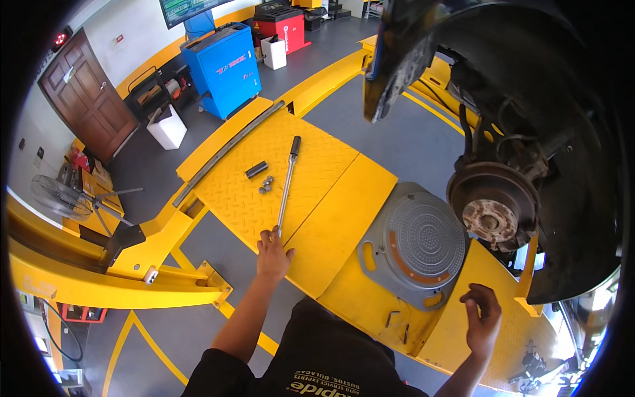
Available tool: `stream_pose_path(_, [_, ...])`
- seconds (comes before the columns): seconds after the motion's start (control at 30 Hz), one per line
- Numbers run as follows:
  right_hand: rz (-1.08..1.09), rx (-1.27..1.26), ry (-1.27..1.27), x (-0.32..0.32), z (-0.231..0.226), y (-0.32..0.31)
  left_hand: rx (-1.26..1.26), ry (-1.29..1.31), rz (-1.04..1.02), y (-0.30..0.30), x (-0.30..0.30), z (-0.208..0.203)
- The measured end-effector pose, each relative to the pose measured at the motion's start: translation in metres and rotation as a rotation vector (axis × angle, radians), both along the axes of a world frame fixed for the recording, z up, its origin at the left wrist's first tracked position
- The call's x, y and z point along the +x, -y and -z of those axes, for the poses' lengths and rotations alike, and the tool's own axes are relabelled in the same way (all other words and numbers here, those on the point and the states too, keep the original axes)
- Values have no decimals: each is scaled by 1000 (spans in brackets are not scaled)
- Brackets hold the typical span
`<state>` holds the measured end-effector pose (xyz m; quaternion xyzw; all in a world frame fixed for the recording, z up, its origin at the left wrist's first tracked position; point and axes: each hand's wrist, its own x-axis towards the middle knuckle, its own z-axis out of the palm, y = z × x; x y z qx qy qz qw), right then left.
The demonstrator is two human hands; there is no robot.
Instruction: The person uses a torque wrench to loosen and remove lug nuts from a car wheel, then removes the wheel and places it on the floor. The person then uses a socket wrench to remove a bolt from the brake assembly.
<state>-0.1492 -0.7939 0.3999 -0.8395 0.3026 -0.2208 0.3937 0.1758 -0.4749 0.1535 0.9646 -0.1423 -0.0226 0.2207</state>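
Note:
A long chrome breaker bar [286,192] with a dark grip lies on the yellow ramp plate [344,225]. My left hand [272,257] rests at its near end, fingertips touching or just over the metal and thumb apart; a firm grip does not show. Left of the bar lie a dark deep socket [256,170] and several lug nuts [266,185]. My right hand [483,314] hovers above the ramp at the right, fingers loosely bent, thumb apart, seemingly with nothing in it. Ahead of it hangs a rusty brake disc and hub [491,212] without a wheel.
A round grey turntable [426,238] is set into the ramp, with small hex keys [397,321] near it. The raised car's wheel arch [529,66] overhangs the right. A yellow lift beam [119,284], standing fan [63,197] and blue cabinet [225,69] are at the left and back.

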Motion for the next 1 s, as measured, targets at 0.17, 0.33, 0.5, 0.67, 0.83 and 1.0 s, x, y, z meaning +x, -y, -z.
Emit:
stream_pose_path(0.17, [-183, 142, -63, 81, 26, -26, -50, -177, -15, -7, 33, 8])
stream_pose_path(0.33, [-467, 51, -116, 158, 47, -38, -446, -570, -107, -27, 49, -23])
stream_pose_path(0.5, [-580, -139, -143, 206, 40, -44, -755, -758, -16, -86, 47, -107])
stream_pose_path(0.67, [-475, -769, 17, 181, 4, -36, -111, -490, 396, -183, 18, -181])
stream_pose_path(0.83, [-515, -1072, 7, 110, -52, -9, -473, -959, 584, -187, 1, -208])
stream_pose_path(1.0, [-475, -1185, -186, 64, -72, 23, -670, -1105, 615, -140, -12, -209])
